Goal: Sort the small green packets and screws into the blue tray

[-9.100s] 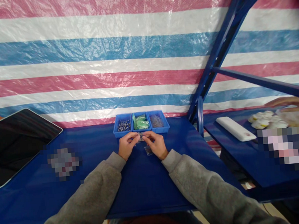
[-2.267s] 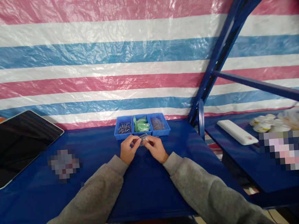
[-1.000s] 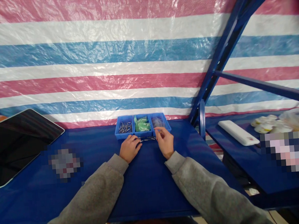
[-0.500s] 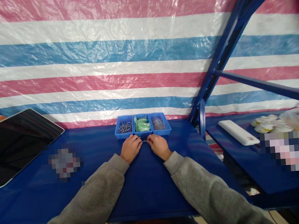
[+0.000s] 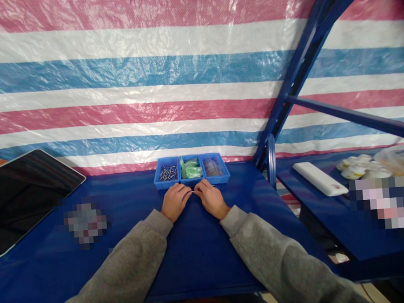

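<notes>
Just in front of a blue three-part bin, my left hand and my right hand meet over the table with fingertips nearly touching. Both are closed in a pinch on a small, thin, shiny piece, mostly hidden by the fingers. Many slim metal pieces fill the bin's left compartment. Green plastic packets lie in the middle one, and clear plastic bags in the right one.
A large dark-screened panel lies at the left of the blue table. Blue metal framing rises at the right. Beyond it, a second table carries a white oblong device and white rolls. A striped plastic sheet hangs behind.
My right hand has moved left, closing the gap to my left hand. Less of the thin piece shows between the fingers.
</notes>
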`<state>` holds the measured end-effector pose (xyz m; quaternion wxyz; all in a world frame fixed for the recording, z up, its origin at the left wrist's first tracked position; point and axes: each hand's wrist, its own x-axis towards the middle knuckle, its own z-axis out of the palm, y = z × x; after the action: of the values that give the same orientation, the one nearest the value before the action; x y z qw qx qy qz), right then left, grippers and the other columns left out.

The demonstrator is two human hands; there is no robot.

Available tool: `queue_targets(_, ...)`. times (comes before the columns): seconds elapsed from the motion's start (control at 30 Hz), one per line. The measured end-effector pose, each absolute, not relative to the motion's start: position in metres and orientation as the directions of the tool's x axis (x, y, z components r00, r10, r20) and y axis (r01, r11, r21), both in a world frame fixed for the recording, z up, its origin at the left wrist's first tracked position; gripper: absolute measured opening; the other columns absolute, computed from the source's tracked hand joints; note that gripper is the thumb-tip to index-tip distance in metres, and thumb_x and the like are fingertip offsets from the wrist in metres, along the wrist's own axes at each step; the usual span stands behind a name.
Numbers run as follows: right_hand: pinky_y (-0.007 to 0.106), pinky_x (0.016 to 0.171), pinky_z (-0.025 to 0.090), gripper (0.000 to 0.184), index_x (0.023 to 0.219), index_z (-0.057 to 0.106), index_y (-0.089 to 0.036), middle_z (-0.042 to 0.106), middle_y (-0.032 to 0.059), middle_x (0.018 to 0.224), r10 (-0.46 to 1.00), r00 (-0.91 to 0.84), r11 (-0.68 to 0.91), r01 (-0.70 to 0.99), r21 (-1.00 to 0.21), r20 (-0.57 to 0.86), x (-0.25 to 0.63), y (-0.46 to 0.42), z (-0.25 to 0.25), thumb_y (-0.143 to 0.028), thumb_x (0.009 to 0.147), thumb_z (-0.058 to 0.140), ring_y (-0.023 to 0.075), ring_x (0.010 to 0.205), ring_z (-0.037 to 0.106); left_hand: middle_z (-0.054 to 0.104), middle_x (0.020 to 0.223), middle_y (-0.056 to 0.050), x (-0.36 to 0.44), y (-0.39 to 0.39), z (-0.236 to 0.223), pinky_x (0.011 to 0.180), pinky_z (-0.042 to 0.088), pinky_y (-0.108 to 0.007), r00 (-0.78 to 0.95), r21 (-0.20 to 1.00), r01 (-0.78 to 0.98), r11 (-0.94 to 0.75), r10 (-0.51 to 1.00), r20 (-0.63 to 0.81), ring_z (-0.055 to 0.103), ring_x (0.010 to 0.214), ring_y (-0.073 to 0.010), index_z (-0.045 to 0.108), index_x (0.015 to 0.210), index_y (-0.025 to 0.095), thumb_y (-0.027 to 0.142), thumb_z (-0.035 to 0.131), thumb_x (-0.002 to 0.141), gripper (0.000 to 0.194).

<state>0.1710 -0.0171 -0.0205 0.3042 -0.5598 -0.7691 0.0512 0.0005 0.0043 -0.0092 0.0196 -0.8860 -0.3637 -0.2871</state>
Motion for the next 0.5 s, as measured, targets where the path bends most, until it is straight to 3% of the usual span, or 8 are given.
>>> queue_targets(0.2,0.027,0.075,0.044,0.014,0.088,0.062,-0.021,0.060,0.0043,0.089,0.806,-0.124,0.523,0.607,-0.598,0.579,0.1715,-0.0156,-0.0213,-0.026,0.090,0.049,0.0167,0.084,0.057,0.062,0.085,-0.004,-0.0010,0.0028,-0.0078,0.079,0.044,-0.030,0.440,0.331,0.650,-0.684,0.694,0.570,0.056,0.083,-0.0167,0.060,0.088,0.018,0.028,0.042,0.093,0.021)
queue_targets(0.5,0.026,0.063,0.042,0.019,0.083,0.065,-0.020,0.061,0.0024,0.078,0.807,0.008,0.532,0.425,-0.732,0.591,0.1689,-0.0213,-0.0162,-0.033,0.089,0.052,0.0141,0.066,0.053,0.062,0.081,-0.004,-0.0010,-0.0029,-0.0020,0.071,0.043,-0.027,0.383,0.419,0.630,-0.654,0.731,0.565,0.057,0.076,-0.0153,0.059,0.083,0.017,0.028,0.040,0.093,0.024)
